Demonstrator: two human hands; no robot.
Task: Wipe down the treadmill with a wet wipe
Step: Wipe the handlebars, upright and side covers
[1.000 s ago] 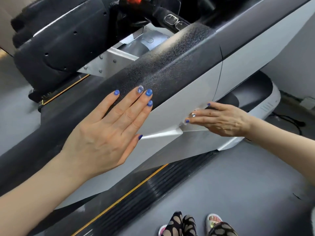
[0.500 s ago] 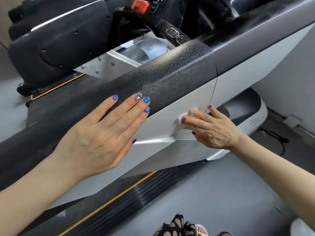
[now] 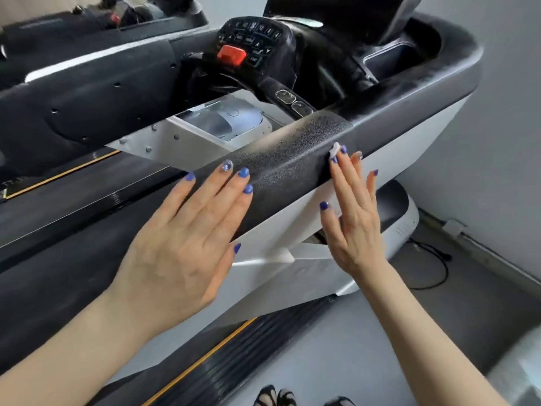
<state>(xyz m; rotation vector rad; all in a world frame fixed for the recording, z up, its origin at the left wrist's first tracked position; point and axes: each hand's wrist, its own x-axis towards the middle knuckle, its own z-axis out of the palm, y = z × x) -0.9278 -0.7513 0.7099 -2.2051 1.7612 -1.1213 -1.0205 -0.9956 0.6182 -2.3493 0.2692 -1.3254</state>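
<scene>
The treadmill's side rail (image 3: 281, 159) runs diagonally across the view, black and textured on top with a white panel (image 3: 409, 142) below. My left hand (image 3: 187, 247) lies flat on the black rail with straight, spread fingers. My right hand (image 3: 354, 218) presses a white wet wipe (image 3: 334, 150) against the rail's outer edge with straight fingers. Only a small corner of the wipe shows past the fingertips; the rest is hidden under the hand.
The control console (image 3: 251, 45) with a red stop button (image 3: 232, 54) sits at the top centre. The running belt (image 3: 58, 200) with a yellow stripe lies left. A grey floor (image 3: 366, 347), a wall, a cable (image 3: 433, 259) and my feet are at the right and bottom.
My right hand has moved from the white lower panel up to the edge of the black rail, with the wipe under it. The view has tilted up. My left hand stays flat on the rail.
</scene>
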